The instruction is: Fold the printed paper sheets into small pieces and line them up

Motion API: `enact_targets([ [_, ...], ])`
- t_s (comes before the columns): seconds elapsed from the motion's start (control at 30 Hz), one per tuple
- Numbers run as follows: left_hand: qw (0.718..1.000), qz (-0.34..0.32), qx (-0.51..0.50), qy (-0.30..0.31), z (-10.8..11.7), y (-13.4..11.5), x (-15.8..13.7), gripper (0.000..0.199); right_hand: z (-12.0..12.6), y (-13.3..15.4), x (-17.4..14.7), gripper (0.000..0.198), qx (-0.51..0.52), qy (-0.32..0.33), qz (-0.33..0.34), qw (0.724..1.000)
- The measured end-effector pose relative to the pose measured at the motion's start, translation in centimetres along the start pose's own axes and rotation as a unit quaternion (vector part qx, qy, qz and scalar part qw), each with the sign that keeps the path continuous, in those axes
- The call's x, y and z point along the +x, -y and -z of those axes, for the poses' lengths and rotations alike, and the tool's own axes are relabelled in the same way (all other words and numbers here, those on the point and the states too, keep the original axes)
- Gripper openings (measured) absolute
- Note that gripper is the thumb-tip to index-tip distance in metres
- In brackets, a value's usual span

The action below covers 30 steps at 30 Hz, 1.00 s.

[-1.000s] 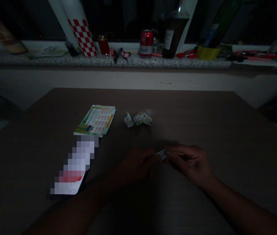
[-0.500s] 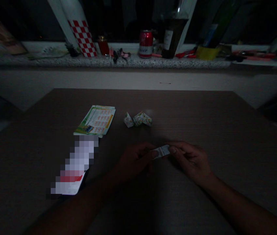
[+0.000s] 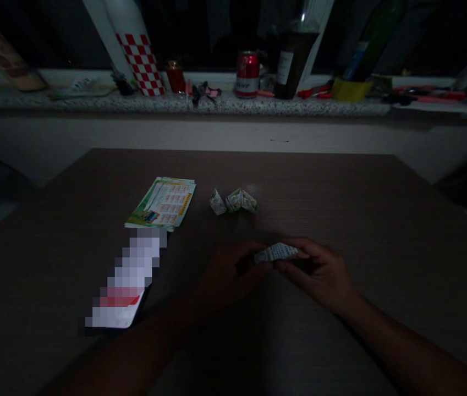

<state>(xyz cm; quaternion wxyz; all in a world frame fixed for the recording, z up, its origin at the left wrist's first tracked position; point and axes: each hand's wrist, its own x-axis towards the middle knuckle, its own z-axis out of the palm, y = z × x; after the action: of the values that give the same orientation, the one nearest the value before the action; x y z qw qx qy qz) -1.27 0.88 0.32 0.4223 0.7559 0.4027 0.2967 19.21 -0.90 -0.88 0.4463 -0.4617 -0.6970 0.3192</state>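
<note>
A small piece of folded paper [image 3: 276, 252] with print on it is held between my two hands above the table. My left hand [image 3: 235, 275] pinches its left and near side, thumb in front. My right hand [image 3: 324, 270] is closed on the right end, with thumb and fingers on its edges. Beyond the hands stand folded paper shapes [image 3: 241, 200], with a separate smaller folded piece [image 3: 217, 202] to their left. The dim light hides much of the fingers' undersides.
Left of my hands lies a stack of printed leaflets [image 3: 167, 203]. Nearer is a phone [image 3: 124, 316] with a lit, blurred screen. On the stone windowsill [image 3: 225, 105] behind the table [image 3: 319, 181] are a red can [image 3: 247, 74], a checkered bottle [image 3: 144, 63] and a dark bottle [image 3: 289, 63].
The paper between my hands has turned and now shows a peaked upper edge. Both thumbs have come closer together along its near side. The other papers stay put.
</note>
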Motion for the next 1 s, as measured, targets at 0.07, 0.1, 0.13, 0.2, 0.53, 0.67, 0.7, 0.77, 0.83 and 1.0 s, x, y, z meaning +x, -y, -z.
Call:
enact_targets([
  [0.07,1.0,0.003,0.011,0.011,0.0,-0.2,0.0,0.028,0.0,-0.1,-0.1,0.026,-0.011,-0.004,0.003,1.0],
  [0.1,1.0,-0.002,0.02,0.013,-0.1,-0.2,0.0,0.028,0.0,-0.2,-0.1,0.025,-0.02,-0.003,0.005,1.0],
  [0.13,0.999,-0.013,0.033,0.013,-0.1,-0.3,0.0,0.028,-0.1,-0.2,-0.1,0.025,-0.031,-0.002,0.01,0.999],
  [0.2,0.996,-0.044,0.071,0.01,-0.3,-0.4,-0.1,0.025,-0.1,-0.1,-0.1,0.025,-0.052,-0.006,0.032,0.998],
  [0.53,0.958,-0.038,0.27,-0.086,-1.4,-0.4,-0.3,0.025,-1.2,0.4,0.6,0.027,-0.131,0.013,0.121,0.984],
  [0.67,0.963,-0.034,0.254,-0.087,-1.5,-0.4,-0.2,0.031,-1.3,0.4,0.5,0.028,-0.141,0.017,0.116,0.983],
  [0.7,0.967,-0.028,0.238,-0.088,-1.5,-0.3,-0.1,0.032,-1.3,0.4,0.5,0.028,-0.139,0.018,0.111,0.984],
  [0.77,0.976,-0.007,0.197,-0.097,-1.5,-0.1,0.0,0.034,-1.3,0.5,0.5,0.031,-0.131,0.025,0.104,0.986],
  [0.83,0.983,0.016,0.149,-0.104,-1.6,0.1,0.1,0.034,-1.3,0.5,0.5,0.035,-0.122,0.034,0.102,0.987],
  [1.0,0.992,0.049,0.045,-0.104,-1.6,0.1,0.2,0.036,-1.3,0.6,0.5,0.038,-0.127,0.028,0.1,0.987],
])
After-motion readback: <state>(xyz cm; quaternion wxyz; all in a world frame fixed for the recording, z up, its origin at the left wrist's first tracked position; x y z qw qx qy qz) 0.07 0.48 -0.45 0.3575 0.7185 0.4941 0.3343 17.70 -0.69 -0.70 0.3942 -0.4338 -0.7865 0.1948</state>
